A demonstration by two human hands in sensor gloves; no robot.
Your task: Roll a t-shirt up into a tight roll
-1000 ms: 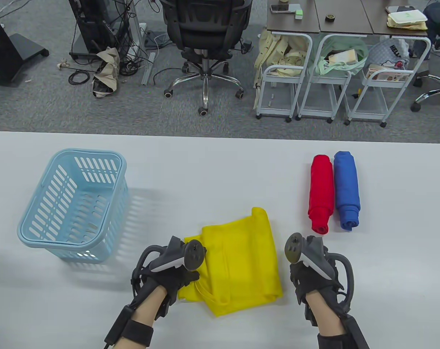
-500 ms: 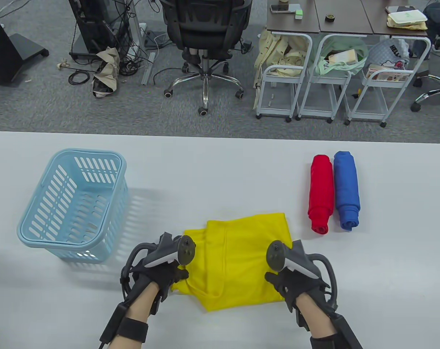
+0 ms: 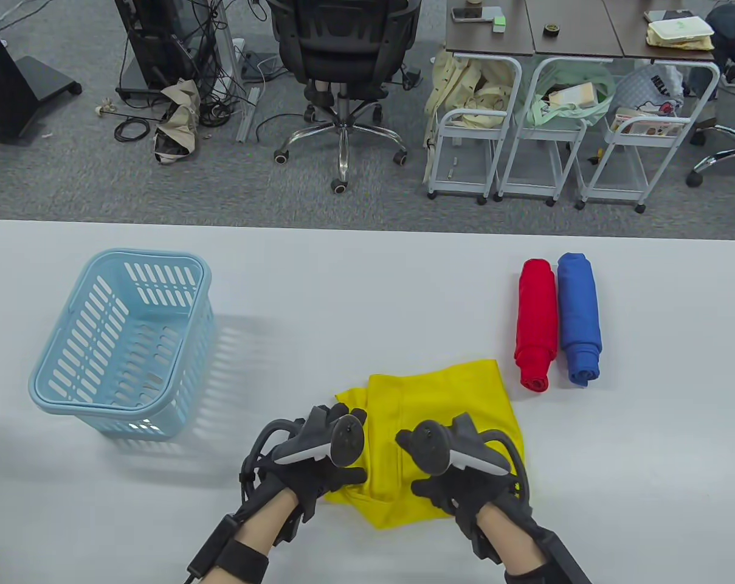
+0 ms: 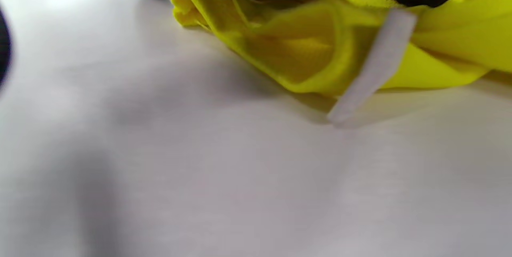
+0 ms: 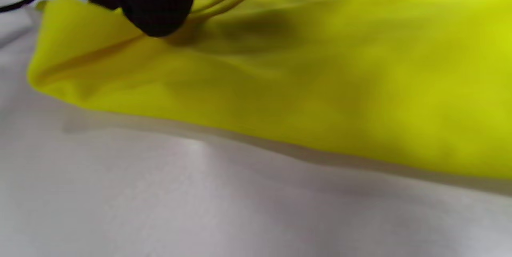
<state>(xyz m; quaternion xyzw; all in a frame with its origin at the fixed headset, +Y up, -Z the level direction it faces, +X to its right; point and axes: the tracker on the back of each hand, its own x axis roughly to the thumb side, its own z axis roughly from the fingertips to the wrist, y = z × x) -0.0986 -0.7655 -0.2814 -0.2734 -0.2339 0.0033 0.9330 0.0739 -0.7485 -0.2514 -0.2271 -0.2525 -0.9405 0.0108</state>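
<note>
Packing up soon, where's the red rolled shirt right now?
Table view, right side: the red roll lies touching the blue roll, beyond the yellow shirt.

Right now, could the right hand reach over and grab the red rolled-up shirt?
Probably yes. The right hand rests on the yellow t-shirt, and the red roll lies farther back to its right, with only bare table between them. It would have to leave the yellow t-shirt first.

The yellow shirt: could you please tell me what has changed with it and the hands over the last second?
The yellow shirt has turned and slid rightward, its far corner now nearer the red roll. The right hand, earlier off the cloth, has moved left onto its near edge; the left hand keeps holding the left corner. The basket, red roll and blue roll stayed put.
</note>
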